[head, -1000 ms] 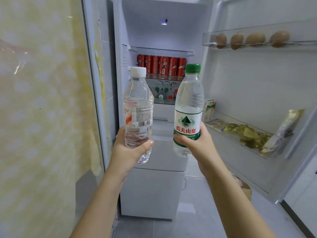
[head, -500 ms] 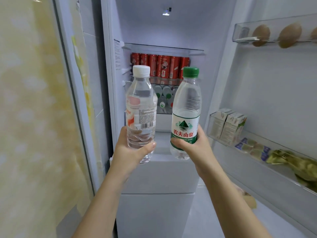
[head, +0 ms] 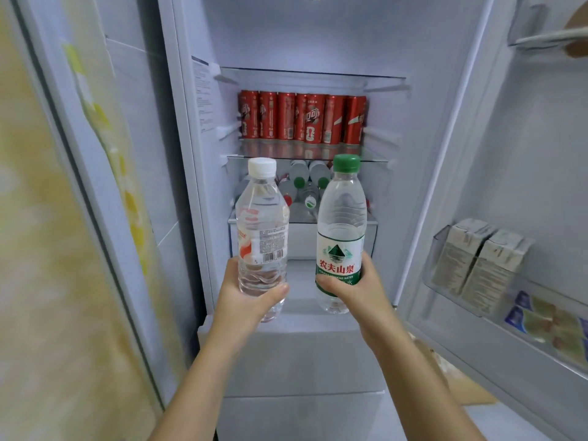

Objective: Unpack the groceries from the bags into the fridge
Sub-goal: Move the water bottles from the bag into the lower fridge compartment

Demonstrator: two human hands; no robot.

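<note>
- The fridge (head: 302, 361) is big and white, and it stands open in front of the person. A small light shines at the top inside.
- The fridge door (head: 509, 138) is swung out to the right. It has clear trays on its inside.
- A yellow and white wall (head: 38, 249) fills the left side.
- A row of red cans (head: 302, 120) stands upright on a glass shelf in the fridge, side by side.
- Under that shelf, some bottles (head: 307, 186) lie on their sides with their caps pointing out at us.
- Two grey cartons (head: 477, 259) stand touching each other in a door tray. Flat packets (head: 547, 323) lie in the same tray, just to their right.
- The bottle with the green cap (head: 342, 224) is held upright in the air in front of the open fridge. It is not on a shelf. It has a green and white label.
- The bottle with the white cap (head: 262, 224) is just beside it on the left, also upright in the air. The two bottles do not touch.
- The right hand (head: 359, 291) is wrapped round the bottom part of the green cap bottle.
- The left hand (head: 245, 300) is wrapped round the bottom part of the white cap bottle, with the thumb across the front.
</note>
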